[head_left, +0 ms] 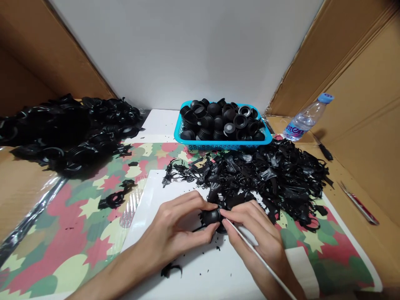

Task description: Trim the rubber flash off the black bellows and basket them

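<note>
My left hand (176, 223) pinches a small black ribbed rubber part (211, 217) between thumb and fingers, low over the white sheet (162, 196). My right hand (258, 231) is closed on a thin white stick-like tool (265, 263), whose tip is hidden at the part. Its fingertips touch the part's right side. Just beyond both hands, a heap of black rubber scraps (268, 171) spreads to the right. A few loose scraps (171, 270) lie on the sheet near my left wrist.
Behind the scraps stands a blue basket (225, 143) full of black rubber parts. More parts are piled (71, 129) at the left. On the right are a tilted water bottle (306, 118), a black-handled tool (325, 150) and red-handled tweezers (359, 204). Cardboard walls (362, 83) flank the table.
</note>
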Available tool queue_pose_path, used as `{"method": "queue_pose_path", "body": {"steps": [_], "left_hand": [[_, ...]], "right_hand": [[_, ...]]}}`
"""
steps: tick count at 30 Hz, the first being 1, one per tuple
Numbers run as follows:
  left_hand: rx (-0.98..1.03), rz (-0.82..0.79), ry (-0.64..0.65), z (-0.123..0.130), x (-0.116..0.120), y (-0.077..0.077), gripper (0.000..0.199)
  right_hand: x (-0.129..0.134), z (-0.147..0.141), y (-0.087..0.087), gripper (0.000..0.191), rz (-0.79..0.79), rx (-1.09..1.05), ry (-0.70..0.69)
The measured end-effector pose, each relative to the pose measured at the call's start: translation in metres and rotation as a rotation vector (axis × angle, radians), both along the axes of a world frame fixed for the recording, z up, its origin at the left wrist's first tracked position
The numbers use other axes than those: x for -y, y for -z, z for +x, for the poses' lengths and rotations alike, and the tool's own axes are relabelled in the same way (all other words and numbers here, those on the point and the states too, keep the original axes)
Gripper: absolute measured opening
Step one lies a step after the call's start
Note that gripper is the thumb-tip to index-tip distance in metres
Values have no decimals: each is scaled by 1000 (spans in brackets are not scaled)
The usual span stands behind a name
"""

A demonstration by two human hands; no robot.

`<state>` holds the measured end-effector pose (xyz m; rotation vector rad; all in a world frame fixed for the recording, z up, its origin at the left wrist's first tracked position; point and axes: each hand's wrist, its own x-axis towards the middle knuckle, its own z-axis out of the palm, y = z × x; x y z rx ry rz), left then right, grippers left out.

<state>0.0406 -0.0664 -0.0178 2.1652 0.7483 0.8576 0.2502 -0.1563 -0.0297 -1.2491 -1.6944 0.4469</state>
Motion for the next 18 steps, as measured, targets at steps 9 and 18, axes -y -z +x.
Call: {"method": "queue_pose_path", "body": {"steps": [9,18], "left_hand": [[1,-42,1,4,1,-3,21],[1,-71,-30,7,-2,-4,32]], "right_hand": [[-1,-5,0,19,-12,49,102],[-6,2,4,21,14,-56,362]]}}
